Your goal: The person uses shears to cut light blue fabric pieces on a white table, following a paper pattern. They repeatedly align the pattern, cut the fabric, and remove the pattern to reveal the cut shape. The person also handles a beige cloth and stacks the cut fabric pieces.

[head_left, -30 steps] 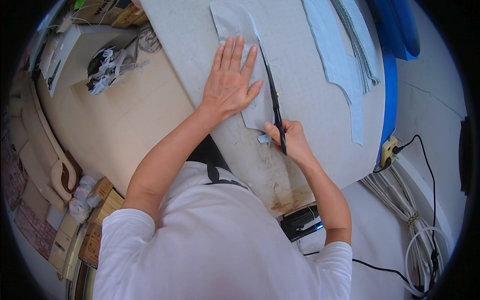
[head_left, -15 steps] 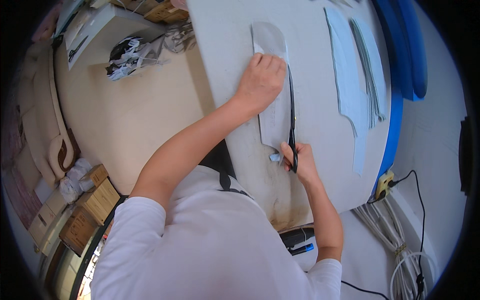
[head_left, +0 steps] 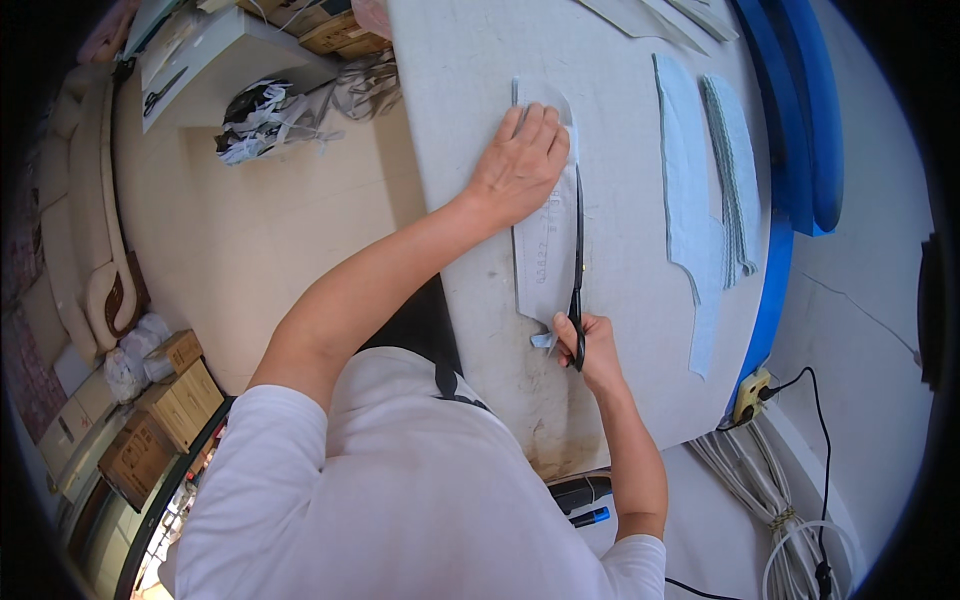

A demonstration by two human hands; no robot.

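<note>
A long pale pattern piece (head_left: pixel 545 255) with faint printed marks lies on the table, narrow from far to near, with light blue cloth (head_left: pixel 543 341) showing at its near end. My left hand (head_left: pixel 520 165) is on its far part, fingers bent and pressing on it; the thumb is hidden. In my right hand (head_left: pixel 592 350) are long black scissors (head_left: pixel 578 290), their handles gripped near the piece's lower end. The blades point away from me along the piece's right edge and look nearly closed.
Light blue cut cloth (head_left: pixel 690 190) and a narrow stack of cloth strips (head_left: pixel 730 170) lie at the right. Pale sheets (head_left: pixel 655 20) rest at the far edge. Beyond the table (head_left: pixel 620 420) are a blue chair (head_left: pixel 800 110), a power socket (head_left: pixel 752 395) and coiled cables (head_left: pixel 755 480). A scrap pile (head_left: pixel 255 120) hangs left.
My view has shifted, so the table sits lower. My left fingers have spread a little on the pattern piece, and more printed marks show. The scissors stay along its right edge.
</note>
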